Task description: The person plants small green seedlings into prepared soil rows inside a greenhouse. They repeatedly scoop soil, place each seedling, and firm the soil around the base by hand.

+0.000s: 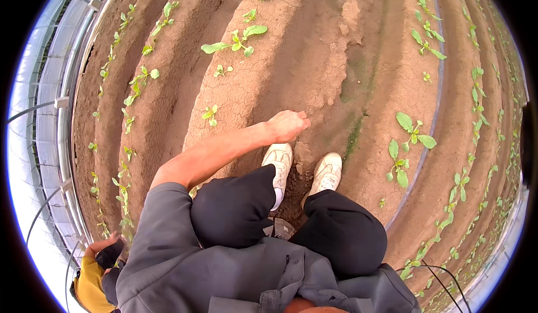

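- At the lower left, a co-worker in a yellow top [89,285] is bent low beside the outer plants, apart from the wearer.
- On the ridge left of the wearer's feet, a small seedling [210,115] grows in cracked soil, near the left forearm but not touched. It looks very light, soft and easily bruised or snapped; the best hold would seem to be a gentle pinch low on the stem, close to the soil.
- Further along that ridge, a larger seedling [236,46] spreads broad leaves that would likely bend or tear if pulled.
- The left arm [218,150] reaches across the body toward the right, bare below a short grey sleeve, elbow out.
- The left hand [287,126] hangs over the furrow just ahead of the shoes [279,159], back upward, fingers curled in; whether anything is inside cannot be told.
- The right hand is out of sight, so its state cannot be told.
- On the right ridge, a broad-leaved seedling [414,138] stands beside a thin hose [440,83], well apart from the left hand.
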The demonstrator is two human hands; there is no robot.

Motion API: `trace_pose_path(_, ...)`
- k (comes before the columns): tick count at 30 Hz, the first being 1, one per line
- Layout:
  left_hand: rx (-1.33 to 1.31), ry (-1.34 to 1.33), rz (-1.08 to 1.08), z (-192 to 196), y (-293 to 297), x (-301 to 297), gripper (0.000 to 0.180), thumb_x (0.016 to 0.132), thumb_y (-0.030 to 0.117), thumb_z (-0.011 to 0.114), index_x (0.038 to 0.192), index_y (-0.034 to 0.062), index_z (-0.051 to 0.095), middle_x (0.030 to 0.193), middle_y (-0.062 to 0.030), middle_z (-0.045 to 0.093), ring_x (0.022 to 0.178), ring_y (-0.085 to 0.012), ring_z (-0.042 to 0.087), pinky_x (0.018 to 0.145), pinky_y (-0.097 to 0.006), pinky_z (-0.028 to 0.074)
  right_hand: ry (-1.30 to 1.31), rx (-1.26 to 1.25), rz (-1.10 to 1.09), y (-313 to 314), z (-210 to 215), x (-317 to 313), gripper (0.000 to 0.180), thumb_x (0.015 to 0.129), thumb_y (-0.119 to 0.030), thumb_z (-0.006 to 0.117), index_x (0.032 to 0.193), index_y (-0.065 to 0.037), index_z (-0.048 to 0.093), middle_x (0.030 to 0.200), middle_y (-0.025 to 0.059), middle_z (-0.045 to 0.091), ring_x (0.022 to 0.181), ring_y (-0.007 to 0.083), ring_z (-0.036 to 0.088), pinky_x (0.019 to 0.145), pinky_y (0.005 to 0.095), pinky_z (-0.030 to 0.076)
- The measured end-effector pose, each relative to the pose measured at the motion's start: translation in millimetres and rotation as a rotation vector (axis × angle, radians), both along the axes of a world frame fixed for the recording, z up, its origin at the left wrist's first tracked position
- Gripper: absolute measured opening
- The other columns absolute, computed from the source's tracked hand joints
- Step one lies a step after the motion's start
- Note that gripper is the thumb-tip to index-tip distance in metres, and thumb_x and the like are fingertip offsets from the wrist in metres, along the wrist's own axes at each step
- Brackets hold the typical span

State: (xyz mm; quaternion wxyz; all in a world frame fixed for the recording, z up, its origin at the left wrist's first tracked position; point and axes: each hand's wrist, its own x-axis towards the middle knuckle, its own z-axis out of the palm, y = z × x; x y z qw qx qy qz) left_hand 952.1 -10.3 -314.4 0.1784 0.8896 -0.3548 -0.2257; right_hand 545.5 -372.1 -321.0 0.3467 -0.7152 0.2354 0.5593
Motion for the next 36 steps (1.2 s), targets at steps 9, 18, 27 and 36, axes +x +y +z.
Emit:
trace_pose_path(9,-0.169,-0.194,0.209,70.5,66.2,9.5,0.057,0.079,0.002,0.053,0.136,0.0042,0.051,0.135,-0.0234,0.054,0.131,-0.0362,0.048,0.107,-0.044,0.042,-0.465,0.103,0.242,-7.5,11.9,142.7,0.032,0.084,-0.029,0.066,0.101,-0.001,0.068,0.088,0.0214,0.068,0.087,0.035,0.067,0.076,0.0437,0.052)
trace_pose_path(18,-0.601,0.181,0.816,50.2,150.7,21.7,0.047,0.085,-0.005,0.046,0.132,-0.0056,0.054,0.121,-0.0168,0.064,0.116,-0.0221,0.062,0.098,-0.032,0.048,-0.724,-0.11,0.515,27.3,51.2,372.2,0.038,0.087,-0.03,0.064,0.11,0.0,0.066,0.103,0.0242,0.067,0.098,0.0347,0.065,0.084,0.0442,0.05)
trace_pose_path(27,-0.817,0.456,1.363,43.3,148.0,49.9,0.037,0.092,0.016,0.062,0.123,-0.0042,0.056,0.101,-0.0119,0.067,0.084,-0.0188,0.069,0.068,-0.03,0.057,-0.845,-0.246,0.903,163.1,-17.6,563.1,0.066,0.093,-0.037,0.058,0.145,-0.002,0.037,0.148,0.0188,0.041,0.137,0.0312,0.04,0.111,0.0385,0.036)
trace_pose_path(36,-1.014,0.576,1.633,25.3,158.0,100.8,0.075,0.091,0.035,0.067,0.143,-0.0068,0.034,0.137,-0.0351,0.044,0.114,-0.0406,0.059,0.102,-0.05,0.043,-1.165,-0.357,0.622,238.4,-120.1,615.1,0.078,0.093,-0.052,0.056,0.15,-0.005,0.03,0.158,0.0093,0.023,0.145,0.0294,0.021,0.116,0.0482,0.026)
